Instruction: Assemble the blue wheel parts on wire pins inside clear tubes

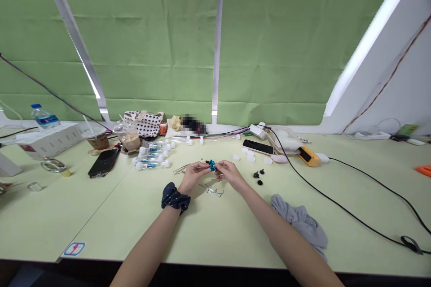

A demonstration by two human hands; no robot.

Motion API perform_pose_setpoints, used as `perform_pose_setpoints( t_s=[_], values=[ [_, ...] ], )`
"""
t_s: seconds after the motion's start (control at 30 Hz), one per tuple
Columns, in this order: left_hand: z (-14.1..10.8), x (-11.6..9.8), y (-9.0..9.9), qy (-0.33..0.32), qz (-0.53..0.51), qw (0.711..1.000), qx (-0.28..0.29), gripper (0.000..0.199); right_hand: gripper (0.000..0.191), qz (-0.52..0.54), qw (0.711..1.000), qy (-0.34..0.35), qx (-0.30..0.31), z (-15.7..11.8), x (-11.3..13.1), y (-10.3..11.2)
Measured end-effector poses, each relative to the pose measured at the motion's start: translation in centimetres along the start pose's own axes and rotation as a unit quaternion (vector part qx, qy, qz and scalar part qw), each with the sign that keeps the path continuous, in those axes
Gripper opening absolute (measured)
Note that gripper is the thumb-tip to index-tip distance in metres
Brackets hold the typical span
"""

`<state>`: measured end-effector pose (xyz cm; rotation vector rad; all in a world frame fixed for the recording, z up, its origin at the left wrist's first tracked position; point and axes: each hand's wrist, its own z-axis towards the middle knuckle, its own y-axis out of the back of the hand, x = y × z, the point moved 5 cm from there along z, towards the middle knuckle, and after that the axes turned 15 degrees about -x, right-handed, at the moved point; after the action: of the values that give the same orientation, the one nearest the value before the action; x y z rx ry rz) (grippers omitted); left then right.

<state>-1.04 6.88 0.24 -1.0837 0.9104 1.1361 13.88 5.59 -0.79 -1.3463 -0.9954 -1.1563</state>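
Between my two hands, just above the table, is a small blue and black part (212, 165) whose kind I cannot make out. My left hand (194, 175), with a dark dotted scrunchie (175, 198) on its wrist, pinches it from the left. From the right, the fingers of my right hand (229, 174) close on it too. Thin metal rods (213, 190) lie loose on the table below my hands, and more thin metal pieces (181, 169) lie beside my left fingers. Several black knobs (256, 175) sit to the right of my right hand.
Clear tubes with white caps (153, 157) lie at the left, near drink cups (129, 140) and a phone (103, 162). At the right are white caps (251, 157), another phone (258, 147), a yellow meter (308, 156), a grey cloth (299, 222) and a black cable (323, 197).
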Motion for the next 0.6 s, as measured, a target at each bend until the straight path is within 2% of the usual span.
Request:
perform_pose_setpoints(
  t_s=[0.13,0.3,0.47,0.6],
  values=[
    [0.1,-0.1,0.4,0.003,-0.01,1.0,-0.025,0.021,0.041,-0.019,0.999,-0.01,0.027,-0.2,-0.2,-0.1],
    [-0.3,-0.4,-0.1,0.001,-0.011,1.0,0.006,0.02,0.047,-0.085,0.995,-0.038,0.02,0.1,-0.8,0.2],
    [-0.5,-0.1,-0.7,0.003,0.0,0.999,0.045,0.021,0.038,-0.044,0.999,0.016,-0.02,0.6,-0.3,0.6],
    [-0.3,0.0,-0.4,0.003,0.006,1.0,0.028,0.021,0.039,-0.032,0.999,0.009,-0.014,0.3,0.0,0.4]
  ],
)
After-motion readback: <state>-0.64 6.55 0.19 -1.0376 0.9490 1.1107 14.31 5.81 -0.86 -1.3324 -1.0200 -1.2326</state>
